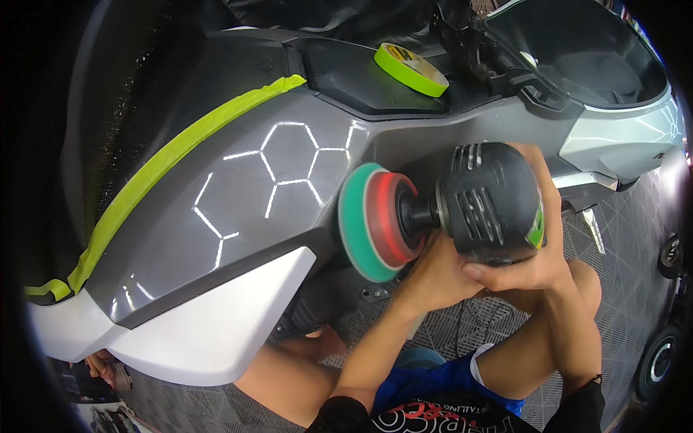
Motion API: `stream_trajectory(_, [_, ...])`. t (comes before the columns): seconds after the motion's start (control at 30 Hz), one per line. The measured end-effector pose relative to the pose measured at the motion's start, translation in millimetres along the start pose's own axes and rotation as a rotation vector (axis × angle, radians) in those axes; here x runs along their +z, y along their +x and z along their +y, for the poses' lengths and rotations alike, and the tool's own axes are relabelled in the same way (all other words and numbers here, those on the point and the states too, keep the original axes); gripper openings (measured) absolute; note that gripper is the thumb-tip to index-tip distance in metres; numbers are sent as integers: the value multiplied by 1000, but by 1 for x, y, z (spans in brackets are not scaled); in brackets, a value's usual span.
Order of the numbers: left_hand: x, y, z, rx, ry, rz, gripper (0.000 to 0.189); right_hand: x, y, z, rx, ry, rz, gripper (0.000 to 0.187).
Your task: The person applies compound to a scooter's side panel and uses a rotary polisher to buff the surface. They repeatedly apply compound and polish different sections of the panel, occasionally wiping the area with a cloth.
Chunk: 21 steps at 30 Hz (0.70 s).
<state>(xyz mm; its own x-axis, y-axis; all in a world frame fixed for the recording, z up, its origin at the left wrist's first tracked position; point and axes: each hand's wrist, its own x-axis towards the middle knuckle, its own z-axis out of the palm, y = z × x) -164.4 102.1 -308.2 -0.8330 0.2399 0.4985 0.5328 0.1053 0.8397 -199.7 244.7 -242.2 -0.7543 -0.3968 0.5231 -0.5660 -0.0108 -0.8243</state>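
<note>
Both my hands grip a black power polisher (495, 203) in front of a scooter's side. My right hand (528, 270) wraps around the rear of its motor housing, thumb across the underside. My left hand (441, 270) closes around the lower part just behind the pad; the part in its grasp is mostly hidden. A green foam pad (358, 227) on a red backing plate (387, 219) faces left, slightly blurred. It stands at the right end of the glossy grey body panel (243, 189); whether they touch, I cannot tell.
Lime-green masking tape (189, 143) runs along the panel's upper edge. A roll of such tape (411, 70) lies on the black centre cover. White trim (216, 319) juts out below the panel. An open storage compartment (584, 54) is at upper right. A cord (460, 325) trails on the tiled floor.
</note>
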Motion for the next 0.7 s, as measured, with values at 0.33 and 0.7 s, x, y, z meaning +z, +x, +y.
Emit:
stream_trajectory(0.33, [-8, 1, 16, -125, -89, -53, 68, 16, -6, -11, 116, 165, 92, 88])
stream_trajectory(0.7, [-21, -50, 12, -261, 107, -29, 66, 30, -21, -3, -183, -72, 69, 95])
